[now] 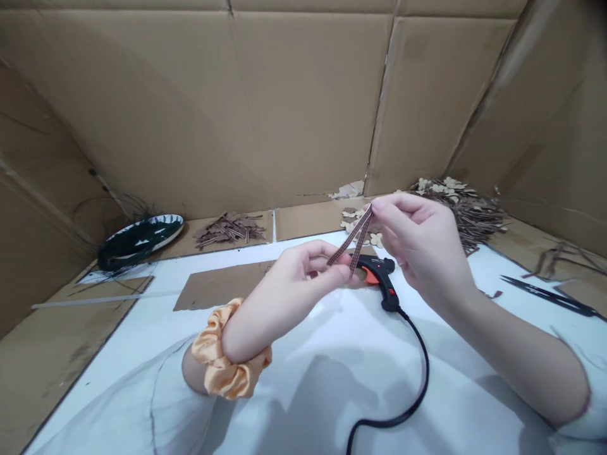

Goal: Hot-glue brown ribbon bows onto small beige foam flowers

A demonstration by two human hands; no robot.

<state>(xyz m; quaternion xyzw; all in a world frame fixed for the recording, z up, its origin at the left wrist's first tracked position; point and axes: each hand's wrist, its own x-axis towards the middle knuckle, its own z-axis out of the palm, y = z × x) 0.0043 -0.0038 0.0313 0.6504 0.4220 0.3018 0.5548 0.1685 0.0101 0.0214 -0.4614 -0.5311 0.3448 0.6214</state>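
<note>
From my remote seat I see two bare hands holding a brown checked ribbon [362, 239] in the air above a white worktop [303, 385], its two lengths forming a narrow upside-down V. My right hand's [422, 243] grip is pinched on the peak; my left hand's [298, 284] grip closes around the lower ends. An orange scrunchie [232, 357] circles the left wrist. Just behind the hands lies a black glue gun [388, 292]. Farther back, brown strips [232, 229] lie heaped right of a plate [178, 229] bearing dark green strands [137, 243].
</note>
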